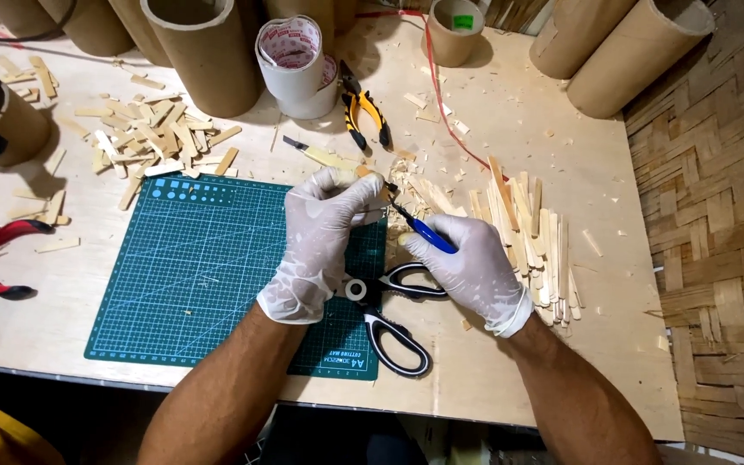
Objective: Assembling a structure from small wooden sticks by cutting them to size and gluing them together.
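I see my left hand (325,226) pinching a small pale wooden stick piece (370,176) above the green cutting mat (191,267), right hand (467,258) closed on a blue-handled craft knife (424,231) cutting it; light, stiff, splintery wood, probably best gripped near the cut

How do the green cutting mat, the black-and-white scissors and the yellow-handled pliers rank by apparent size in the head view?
1. Green cutting mat, clearly largest.
2. Black-and-white scissors, partly hidden under the hands.
3. Yellow-handled pliers, smallest, though farther from the camera, so the last two are unsure.
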